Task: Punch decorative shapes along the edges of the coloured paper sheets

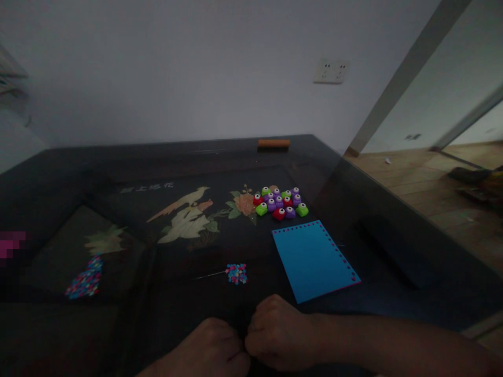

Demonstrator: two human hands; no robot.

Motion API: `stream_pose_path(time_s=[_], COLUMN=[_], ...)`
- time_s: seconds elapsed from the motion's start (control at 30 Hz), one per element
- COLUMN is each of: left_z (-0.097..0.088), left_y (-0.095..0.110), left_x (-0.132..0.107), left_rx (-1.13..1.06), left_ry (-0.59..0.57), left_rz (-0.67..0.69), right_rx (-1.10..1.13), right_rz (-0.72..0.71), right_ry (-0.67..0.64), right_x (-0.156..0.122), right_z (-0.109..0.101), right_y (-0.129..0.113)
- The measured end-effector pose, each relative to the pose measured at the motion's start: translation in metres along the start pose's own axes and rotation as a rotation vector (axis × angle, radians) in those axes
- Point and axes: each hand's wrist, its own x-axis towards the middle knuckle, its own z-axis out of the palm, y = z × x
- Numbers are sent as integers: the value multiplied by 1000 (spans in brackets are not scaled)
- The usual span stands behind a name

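My left hand (212, 345) and my right hand (279, 332) are closed side by side at the table's near edge, knuckles almost touching. Anything inside the fingers is hidden. Just beyond them lies a small pile of pink, blue and white confetti-like pieces (237, 274), with a thin pale line running left from it. To the right of the pile, a blue sheet (316, 262) lies flat, small dark pink dots lining its top and right edges. Behind the sheet, several red, green and purple one-eyed figures (279, 202) are grouped together.
A larger colourful heap (86, 277) lies on the left of the dark table (220, 157), which bears bird and flower pictures. At the far edge rests an orange-brown bar (274, 143). A dark oblong thing (393, 251) is at right. The wall has sockets (331, 71).
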Motion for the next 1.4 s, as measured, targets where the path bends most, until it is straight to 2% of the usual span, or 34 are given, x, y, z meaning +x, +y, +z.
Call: stream_pose_path(time_s=[0.17, 0.4, 0.7, 0.93, 1.4], left_z=[-4, -6, -3, -8, -2], left_y=[-1, 0, -2, -2, -4], left_x=[2, 5, 2, 4, 2], left_rx=[42, 50, 87, 73, 70], left_ry=[-8, 46, -8, -20, -58], left_rz=[38, 47, 62, 60, 59], right_rx=[-16, -26, -60, -69, -90], right_rz=[-7, -11, -13, 0, 8], right_ry=[23, 47, -56, -48, -30], right_x=[0, 0, 1, 1, 1], right_z=[-1, 3, -4, -3, -1], right_y=[-1, 0, -6, -6, -6])
